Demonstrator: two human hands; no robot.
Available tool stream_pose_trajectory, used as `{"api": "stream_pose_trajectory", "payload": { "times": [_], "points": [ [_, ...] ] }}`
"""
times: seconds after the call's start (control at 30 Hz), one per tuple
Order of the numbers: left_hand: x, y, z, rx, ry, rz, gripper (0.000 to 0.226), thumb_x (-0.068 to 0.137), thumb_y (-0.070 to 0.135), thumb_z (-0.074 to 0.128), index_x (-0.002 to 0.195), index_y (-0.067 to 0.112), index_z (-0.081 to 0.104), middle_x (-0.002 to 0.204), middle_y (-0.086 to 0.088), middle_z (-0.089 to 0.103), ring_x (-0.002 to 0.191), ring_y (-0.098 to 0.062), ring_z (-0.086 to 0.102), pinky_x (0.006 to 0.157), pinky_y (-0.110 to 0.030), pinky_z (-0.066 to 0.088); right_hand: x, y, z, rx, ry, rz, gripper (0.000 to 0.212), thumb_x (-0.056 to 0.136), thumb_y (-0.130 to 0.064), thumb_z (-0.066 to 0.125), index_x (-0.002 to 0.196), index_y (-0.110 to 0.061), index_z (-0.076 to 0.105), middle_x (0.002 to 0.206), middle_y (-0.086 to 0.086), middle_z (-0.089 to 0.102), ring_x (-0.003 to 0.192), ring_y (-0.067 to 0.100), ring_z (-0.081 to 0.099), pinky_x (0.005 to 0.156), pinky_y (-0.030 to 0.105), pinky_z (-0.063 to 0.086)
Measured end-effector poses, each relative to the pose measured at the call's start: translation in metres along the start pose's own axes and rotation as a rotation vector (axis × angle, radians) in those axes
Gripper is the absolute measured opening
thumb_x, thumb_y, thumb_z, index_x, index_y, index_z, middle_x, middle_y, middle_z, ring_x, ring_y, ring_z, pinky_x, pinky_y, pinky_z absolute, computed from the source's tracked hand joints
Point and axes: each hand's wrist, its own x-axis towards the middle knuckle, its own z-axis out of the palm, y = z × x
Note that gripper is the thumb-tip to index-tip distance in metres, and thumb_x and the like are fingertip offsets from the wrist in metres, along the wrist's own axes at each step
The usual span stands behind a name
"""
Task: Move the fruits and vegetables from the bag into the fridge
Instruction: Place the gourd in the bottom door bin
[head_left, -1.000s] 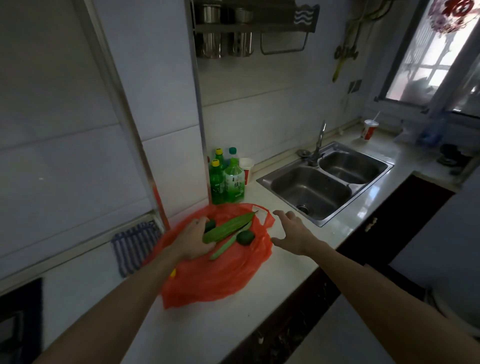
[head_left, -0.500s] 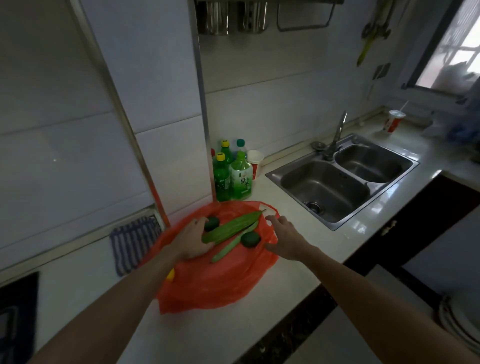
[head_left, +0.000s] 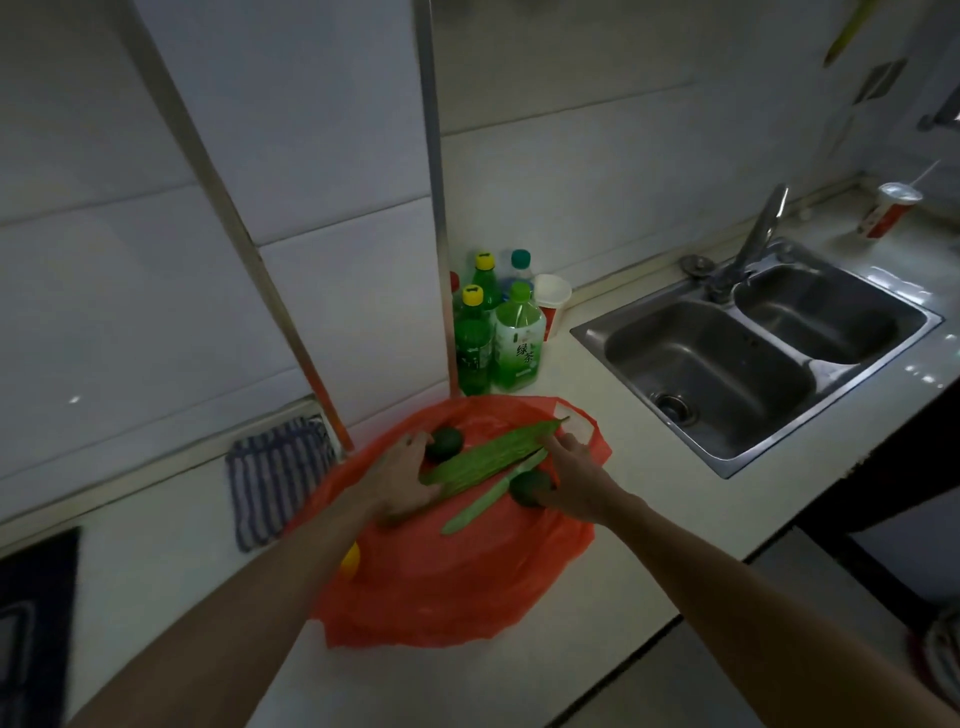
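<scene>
Head view. Both hands are down on the red bag, which lies flat and open on the desk.

Left hand: palm down over the near end of the long ridged gourd. I cannot tell whether the fingers close round it. One dark round fruit sits just past its fingertips.

Right hand: fingers spread fairly wide and straight, tips touching the far end of the gourd. A second dark round fruit lies under the thumb side, and a slim cucumber lies between the two hands. Nothing is lifted.

A yellow item peeks out beside the left forearm, at the bag's edge. The fridge is out of view.

Risks, judged:
- The round fruits sit loose on slick plastic. Lifting the gourd or tugging the bag could roll one toward the desk edge nearest the person.
- The gourd is long, so a one-ended grip may let it tip and sweep the cucumber off.
- The yellow item could be missed.

Look of the produce: the gourd is pale green, bumpy and tapered. The fruits are dull, dark green and whole.
</scene>
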Motion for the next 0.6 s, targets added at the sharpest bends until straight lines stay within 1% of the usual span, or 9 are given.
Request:
{"api": "stream_pose_trajectory", "payload": {
  "times": [0.07,0.1,0.2,0.27,0.33,0.43,0.47,0.53,0.6],
  "points": [
    [0.006,-0.003,0.005,0.000,-0.011,-0.007,0.074,0.076,0.050,0.059,0.137,0.018,0.033,0.137,-0.007,0.042,0.121,-0.022,0.046,0.101,-0.035,0.041,0.012,-0.001,0.010,-0.058,0.003,-0.001,0.080,0.083,-0.045,0.062,0.149,-0.026,0.020,0.152,0.009,0.025,0.138,0.035,0.028,0.107,0.053,0.039],
    [0.009,-0.004,0.008,0.004,-0.015,-0.008,0.074,0.077,0.048,0.060,0.138,0.017,0.033,0.138,-0.008,0.042,0.121,-0.022,0.045,0.102,-0.035,0.041,0.018,-0.001,0.015,-0.093,0.006,-0.003,0.077,0.084,-0.044,0.062,0.147,-0.027,0.022,0.150,0.009,0.028,0.138,0.034,0.028,0.106,0.053,0.038],
    [0.018,-0.007,0.015,0.009,-0.043,-0.022,0.076,0.078,0.045,0.063,0.141,0.016,0.031,0.138,-0.009,0.041,0.122,-0.024,0.045,0.101,-0.035,0.040,0.029,-0.005,0.027,-0.163,-0.019,-0.036,0.063,0.087,-0.037,0.060,0.143,-0.025,0.034,0.140,0.007,0.038,0.131,0.030,0.035,0.104,0.049,0.037],
    [0.024,-0.009,0.020,0.010,-0.070,-0.033,0.078,0.080,0.045,0.063,0.143,0.016,0.029,0.138,-0.010,0.041,0.123,-0.026,0.044,0.102,-0.035,0.040,0.035,-0.006,0.035,-0.182,-0.043,-0.067,0.055,0.087,-0.033,0.058,0.138,-0.024,0.040,0.133,0.005,0.042,0.128,0.028,0.037,0.102,0.047,0.038],
    [0.027,-0.011,0.024,-0.012,-0.103,-0.028,0.073,0.081,0.044,0.064,0.141,0.017,0.032,0.133,-0.011,0.043,0.120,-0.027,0.045,0.098,-0.036,0.041,0.040,-0.009,0.042,-0.211,-0.070,-0.100,0.049,0.087,-0.031,0.056,0.135,-0.025,0.044,0.128,0.004,0.043,0.125,0.028,0.039,0.100,0.047,0.037],
    [0.030,-0.014,0.031,-0.043,-0.119,0.005,0.059,0.078,0.037,0.068,0.129,0.018,0.043,0.116,-0.012,0.051,0.108,-0.028,0.051,0.086,-0.034,0.042,0.046,-0.012,0.053,-0.246,-0.122,-0.141,0.052,0.085,-0.027,0.057,0.136,-0.027,0.044,0.133,0.004,0.041,0.129,0.028,0.035,0.101,0.049,0.035],
    [0.031,-0.015,0.033,-0.055,-0.119,0.010,0.058,0.076,0.037,0.069,0.126,0.019,0.044,0.113,-0.012,0.052,0.105,-0.028,0.052,0.083,-0.034,0.042,0.048,-0.013,0.057,-0.261,-0.147,-0.153,0.055,0.085,-0.026,0.058,0.137,-0.028,0.043,0.136,0.003,0.039,0.131,0.028,0.032,0.102,0.049,0.034],
    [0.034,-0.019,0.035,-0.066,-0.121,0.008,0.060,0.073,0.037,0.069,0.125,0.021,0.043,0.110,-0.011,0.053,0.102,-0.028,0.054,0.079,-0.036,0.043,0.052,-0.014,0.064,-0.319,-0.172,-0.178,0.059,0.083,-0.027,0.061,0.138,-0.028,0.042,0.138,0.003,0.036,0.130,0.028,0.033,0.103,0.048,0.034],
    [0.037,-0.021,0.036,-0.082,-0.115,0.018,0.058,0.073,0.035,0.070,0.123,0.021,0.043,0.109,-0.011,0.055,0.099,-0.027,0.054,0.077,-0.036,0.044,0.056,-0.013,0.068,-0.386,-0.154,-0.206,0.058,0.083,-0.027,0.061,0.138,-0.026,0.042,0.137,0.006,0.036,0.128,0.029,0.035,0.105,0.046,0.035]
  ]
}}
